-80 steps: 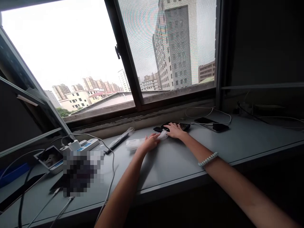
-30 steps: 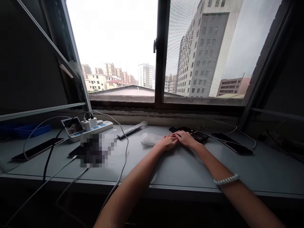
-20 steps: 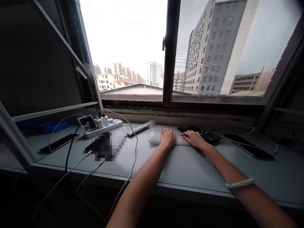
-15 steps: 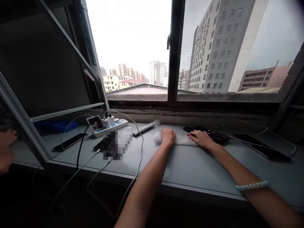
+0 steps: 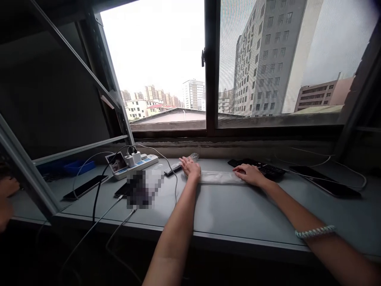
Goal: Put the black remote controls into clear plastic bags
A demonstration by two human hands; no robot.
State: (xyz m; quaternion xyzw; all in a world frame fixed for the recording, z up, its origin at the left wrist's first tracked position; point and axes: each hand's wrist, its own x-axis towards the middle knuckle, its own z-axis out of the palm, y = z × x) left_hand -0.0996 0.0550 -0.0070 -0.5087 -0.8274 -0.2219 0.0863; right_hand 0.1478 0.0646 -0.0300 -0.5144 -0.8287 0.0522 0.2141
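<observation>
A long, flat clear plastic bag point(image 5: 218, 177) lies across the grey desk between my two hands. My left hand point(image 5: 190, 167) rests at its left end with fingers stretched out and apart, hiding that end. On the right end lies my right hand point(image 5: 251, 174), fingers extended and pressed lightly on the plastic, also open. Just beyond the left hand is a dark slim item in clear wrapping point(image 5: 174, 169), partly covered by that hand. Black devices with buttons point(image 5: 269, 169), resembling remote controls, lie behind the right hand.
A white power strip point(image 5: 138, 165) with plugged chargers stands at the left back. Phones lie left point(image 5: 86, 187) and right point(image 5: 326, 181), with cables trailing over the desk edge. A metal shelf frame point(image 5: 44, 186) stands left; another person's hand point(image 5: 8, 186) is beyond it.
My left hand has slid left along the plastic bag, with its fingers spreading out, and the bag now looks flatter and longer. My right hand has stayed at the right end.
</observation>
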